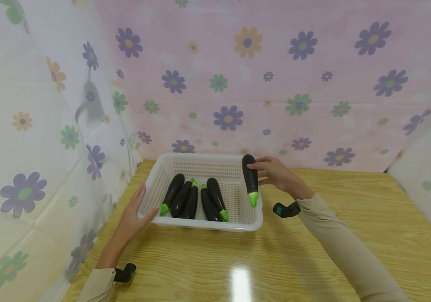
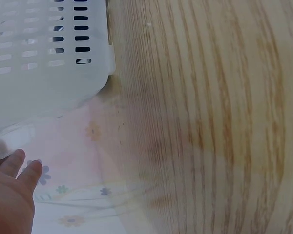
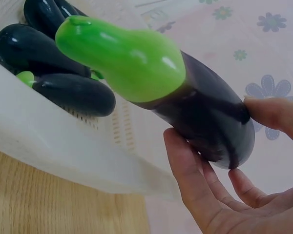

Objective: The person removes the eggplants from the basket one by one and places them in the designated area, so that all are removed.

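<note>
A white plastic basket (image 1: 208, 224) with slotted walls stands on the table, and several dark eggplants (image 1: 215, 195) with green caps lie in it. My left hand (image 1: 134, 216) holds the basket's front left corner, thumb over the rim and fingers along the outside. In the left wrist view some fingers (image 2: 31, 173) show just below the rim. Between thumb and fingers, my right hand (image 1: 276, 173) pinches another eggplant (image 1: 250, 176) above the basket's right end. This one is tilted, its green cap pointing down toward the front; the right wrist view shows the cap (image 3: 136, 63) close up.
The wood-grain table (image 1: 185, 264) extends in front of the basket and to its right. A flowered cloth (image 1: 260, 105) hangs behind the table, with more cloth (image 1: 30, 147) along the left side. Dark wrist cameras (image 1: 286, 209) are strapped at both sleeves.
</note>
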`<action>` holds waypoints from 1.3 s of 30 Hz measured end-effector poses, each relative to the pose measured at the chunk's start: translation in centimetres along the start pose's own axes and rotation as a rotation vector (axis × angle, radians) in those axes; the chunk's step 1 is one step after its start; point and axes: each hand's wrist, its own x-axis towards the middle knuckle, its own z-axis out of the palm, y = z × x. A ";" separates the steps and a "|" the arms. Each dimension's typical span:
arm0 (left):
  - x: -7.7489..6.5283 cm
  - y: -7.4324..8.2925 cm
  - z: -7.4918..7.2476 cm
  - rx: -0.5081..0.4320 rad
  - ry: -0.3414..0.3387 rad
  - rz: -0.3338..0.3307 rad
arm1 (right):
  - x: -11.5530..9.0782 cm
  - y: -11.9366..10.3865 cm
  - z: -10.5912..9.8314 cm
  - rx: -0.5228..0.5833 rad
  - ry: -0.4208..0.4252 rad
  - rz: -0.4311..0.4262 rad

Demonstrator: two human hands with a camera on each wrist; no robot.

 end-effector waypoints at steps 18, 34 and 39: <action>0.0 0.0 0.2 -0.003 0.026 0.015 | 0.3 0.6 -2.3 -0.023 0.021 -0.012; 0.0 0.0 0.4 -0.007 0.048 0.044 | 0.5 1.4 -3.7 -0.052 0.062 -0.027; -0.2 0.1 0.3 -0.020 0.058 0.035 | 0.6 1.7 -4.1 -0.061 0.069 -0.020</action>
